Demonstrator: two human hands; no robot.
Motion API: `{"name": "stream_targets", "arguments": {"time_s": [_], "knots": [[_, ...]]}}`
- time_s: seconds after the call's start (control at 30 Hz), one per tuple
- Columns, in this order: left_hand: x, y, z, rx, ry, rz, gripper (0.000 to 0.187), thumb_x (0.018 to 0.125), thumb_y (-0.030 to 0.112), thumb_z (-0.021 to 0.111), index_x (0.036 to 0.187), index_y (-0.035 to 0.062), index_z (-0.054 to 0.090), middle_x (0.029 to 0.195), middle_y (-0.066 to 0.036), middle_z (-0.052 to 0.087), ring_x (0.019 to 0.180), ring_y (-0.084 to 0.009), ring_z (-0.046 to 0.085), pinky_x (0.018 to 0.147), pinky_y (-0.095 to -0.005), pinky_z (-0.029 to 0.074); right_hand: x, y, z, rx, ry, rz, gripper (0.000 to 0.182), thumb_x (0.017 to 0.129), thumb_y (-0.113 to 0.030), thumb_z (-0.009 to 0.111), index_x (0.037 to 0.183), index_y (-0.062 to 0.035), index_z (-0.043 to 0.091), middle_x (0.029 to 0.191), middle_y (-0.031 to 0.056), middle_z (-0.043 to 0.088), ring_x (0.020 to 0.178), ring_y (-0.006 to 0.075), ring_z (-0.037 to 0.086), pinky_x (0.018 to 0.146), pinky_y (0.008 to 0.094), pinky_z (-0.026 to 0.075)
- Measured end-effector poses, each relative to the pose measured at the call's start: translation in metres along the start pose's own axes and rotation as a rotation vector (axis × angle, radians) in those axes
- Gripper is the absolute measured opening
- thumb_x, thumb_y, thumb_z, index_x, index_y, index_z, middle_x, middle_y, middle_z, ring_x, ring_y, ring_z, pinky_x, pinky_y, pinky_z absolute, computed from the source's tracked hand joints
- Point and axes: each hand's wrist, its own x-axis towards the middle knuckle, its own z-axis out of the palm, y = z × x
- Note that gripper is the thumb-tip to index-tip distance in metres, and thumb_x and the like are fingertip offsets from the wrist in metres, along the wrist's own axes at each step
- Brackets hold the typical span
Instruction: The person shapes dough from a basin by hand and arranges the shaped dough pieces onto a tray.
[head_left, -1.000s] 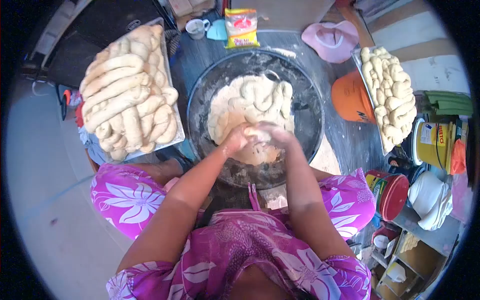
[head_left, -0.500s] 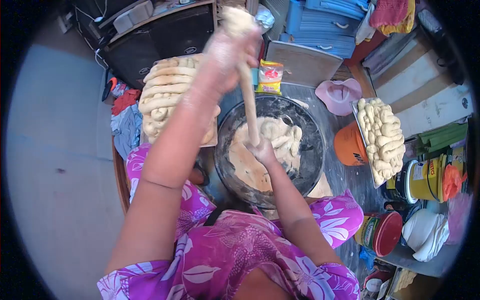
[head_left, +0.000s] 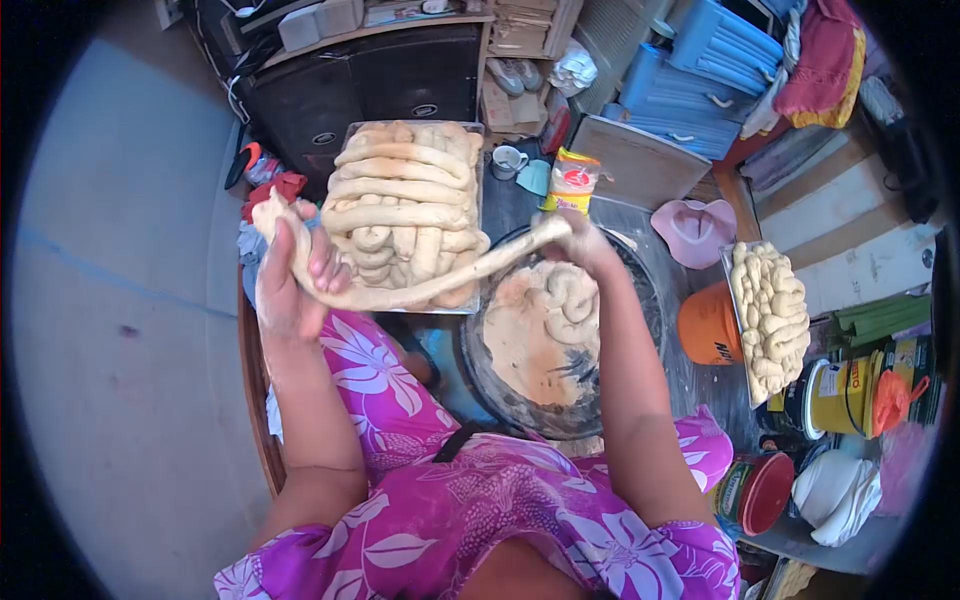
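A long rope of dough [head_left: 450,280] stretches between my two hands. My left hand [head_left: 295,270] is wrapped round one end, on the left, with a stub of dough sticking up past the fingers. The other end is in my right hand [head_left: 585,245], whose fingers are partly blurred, above the far rim of a black basin [head_left: 650,290]. Inside the basin are coiled dough [head_left: 570,305] and a spread of flour [head_left: 520,340]. Beneath the stretched rope, on the left, stands a tray [head_left: 480,180] loaded with thick dough strands [head_left: 405,190].
To the right, a second tray of twisted dough [head_left: 768,315] stands beside an orange bucket [head_left: 708,325]. A yellow and white packet [head_left: 572,180], a mug [head_left: 508,160] and a pink cap [head_left: 692,232] lie behind the basin. Paint buckets [head_left: 845,390] line the right side.
My left hand has come down and to the left, and my right hand has risen out of the basin. The dough rope has swung from steep to nearly level. The view has shifted.
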Motion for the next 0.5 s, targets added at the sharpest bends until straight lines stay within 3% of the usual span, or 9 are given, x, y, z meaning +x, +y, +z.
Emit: {"name": "stream_targets", "arguments": {"time_s": [0.03,0.1,0.2,0.23,0.3,0.4,0.5], "knots": [[-0.006,0.004,-0.004,-0.042,-0.031,0.008,0.031,0.095,0.034,0.034,0.111,0.0082,0.041,0.062,-0.001,0.039,0.051,-0.0096,0.038,0.051,-0.0244,0.036,0.012,-0.031,0.007,-0.075,0.094,-0.098,0.024,0.078,-0.012,0.057,0.100,-0.0032,0.058,0.081,0.0072,0.060,0.068,0.0148,0.059,0.060,0.0277,0.049],[-0.012,0.013,-0.006,-0.073,-0.030,0.034,0.033,0.095,0.035,0.033,0.112,0.0076,0.040,0.063,-0.003,0.040,0.052,-0.0103,0.039,0.052,-0.0247,0.037,0.048,-0.060,0.022,-0.200,0.360,-0.571,0.025,0.075,-0.011,0.061,0.098,-0.0025,0.059,0.086,0.0101,0.061,0.079,0.0193,0.059,0.071,0.0289,0.047],[-0.011,0.019,-0.001,-0.140,-0.012,0.098,0.034,0.094,0.036,0.035,0.112,0.0081,0.041,0.063,-0.002,0.041,0.053,-0.0124,0.041,0.052,-0.0274,0.038,0.092,-0.087,0.066,-0.280,0.563,-0.751,0.032,0.071,-0.007,0.061,0.103,-0.0062,0.059,0.096,0.0166,0.058,0.093,0.0312,0.056,0.080,0.0346,0.044],[-0.009,0.019,0.001,-0.141,-0.009,0.102,0.034,0.094,0.036,0.035,0.112,0.0081,0.041,0.063,-0.002,0.041,0.053,-0.0124,0.041,0.052,-0.0274,0.038,0.101,-0.091,0.084,-0.207,0.516,-0.839,0.035,0.069,-0.001,0.058,0.104,-0.0057,0.059,0.100,0.0157,0.057,0.094,0.0283,0.055,0.083,0.0335,0.043],[-0.001,0.015,0.006,-0.189,-0.030,0.005,0.036,0.094,0.036,0.035,0.116,0.0078,0.040,0.065,-0.004,0.043,0.054,-0.0132,0.042,0.052,-0.0279,0.038,0.111,-0.085,0.117,-0.369,0.232,-0.591,0.040,0.070,0.000,0.055,0.110,-0.0066,0.056,0.112,0.0182,0.053,0.106,0.0314,0.050,0.090,0.0350,0.039],[0.038,0.002,0.001,-0.063,-0.047,-0.130,0.041,0.093,0.036,0.038,0.121,0.0065,0.038,0.069,-0.005,0.044,0.055,-0.0125,0.042,0.051,-0.0277,0.039,0.110,-0.073,0.154,-0.613,0.267,-0.481,0.047,0.071,0.001,0.051,0.117,-0.0074,0.050,0.124,0.0220,0.044,0.118,0.0346,0.040,0.098,0.0356,0.033],[0.102,-0.001,-0.018,0.087,-0.062,-0.273,0.039,0.092,0.030,0.041,0.122,0.0044,0.039,0.073,-0.005,0.047,0.057,-0.0103,0.043,0.052,-0.0256,0.040,0.103,-0.066,0.157,-0.439,0.287,-0.502,0.052,0.070,0.000,0.051,0.122,-0.0064,0.046,0.129,0.0251,0.038,0.123,0.0354,0.034,0.102,0.0358,0.028]]}}
